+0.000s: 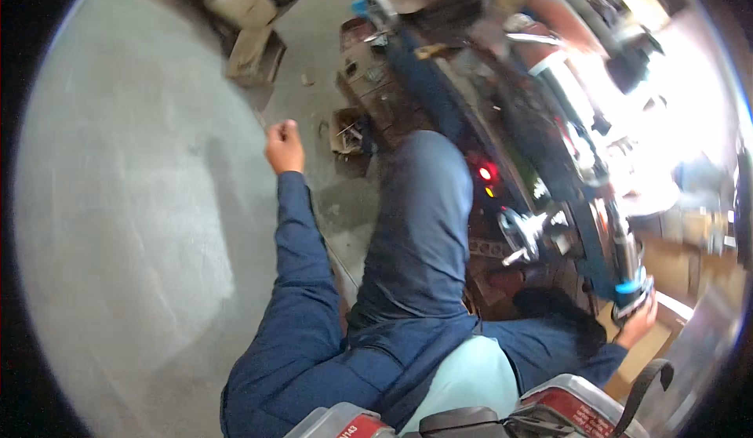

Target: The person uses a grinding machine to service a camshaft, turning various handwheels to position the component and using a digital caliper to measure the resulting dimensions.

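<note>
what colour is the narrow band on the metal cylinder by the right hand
Bright blue; the narrow band shows best in the head view.

A head-worn fisheye looks down, close over the knee (423, 226) and floor (125, 203).

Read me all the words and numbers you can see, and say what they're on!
Red label at the lower right: small white print, which I won't copy out.
Red label at the lower middle: bigger white characters, cut by the edge, not copied either.
Machine by the right hand: no writing I can read; it's blurred.
</note>
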{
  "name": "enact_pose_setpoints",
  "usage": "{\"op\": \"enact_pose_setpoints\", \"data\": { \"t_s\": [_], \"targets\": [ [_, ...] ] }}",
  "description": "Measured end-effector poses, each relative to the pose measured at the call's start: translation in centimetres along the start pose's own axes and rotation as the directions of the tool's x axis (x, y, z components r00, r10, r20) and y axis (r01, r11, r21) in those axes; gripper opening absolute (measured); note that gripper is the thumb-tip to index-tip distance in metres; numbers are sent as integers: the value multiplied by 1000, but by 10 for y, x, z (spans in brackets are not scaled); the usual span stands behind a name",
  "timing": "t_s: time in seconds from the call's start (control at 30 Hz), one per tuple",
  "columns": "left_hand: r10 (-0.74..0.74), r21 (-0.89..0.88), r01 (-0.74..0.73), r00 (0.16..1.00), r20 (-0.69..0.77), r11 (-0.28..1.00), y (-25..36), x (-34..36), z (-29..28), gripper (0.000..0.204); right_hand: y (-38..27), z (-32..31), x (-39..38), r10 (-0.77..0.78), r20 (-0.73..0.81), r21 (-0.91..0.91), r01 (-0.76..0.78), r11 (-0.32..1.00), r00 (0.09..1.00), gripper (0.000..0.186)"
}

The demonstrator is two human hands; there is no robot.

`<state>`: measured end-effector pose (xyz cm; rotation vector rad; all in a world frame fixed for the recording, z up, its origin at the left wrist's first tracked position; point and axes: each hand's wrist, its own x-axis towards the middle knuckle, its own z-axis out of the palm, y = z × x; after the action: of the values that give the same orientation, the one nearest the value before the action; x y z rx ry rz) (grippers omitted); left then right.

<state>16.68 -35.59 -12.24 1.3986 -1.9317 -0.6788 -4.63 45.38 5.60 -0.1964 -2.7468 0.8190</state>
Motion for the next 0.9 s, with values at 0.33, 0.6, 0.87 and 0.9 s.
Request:
{"op": "enact_pose_setpoints", "data": {
  "t_s": [0.33,0.6,0.87,0.9],
  "targets": [
    [460,199,-568,789,408,799,-56,-34,151,35,-28,3,0,283,35,169,-284,944,959,41],
    [363,159,-986,163,918,41,22,56,238,28,13,-13,17,175,-21,-89,-176,980,984,38],
    [493,35,-915,249,833,402,38,71,196,12,9,-8,2,247,-42,99,-242,965,968,35],
    [478,40,-879,296,827,475,51,76,169,15,14,-8,2,231,-55,95,-225,970,971,34]
  ]
}}
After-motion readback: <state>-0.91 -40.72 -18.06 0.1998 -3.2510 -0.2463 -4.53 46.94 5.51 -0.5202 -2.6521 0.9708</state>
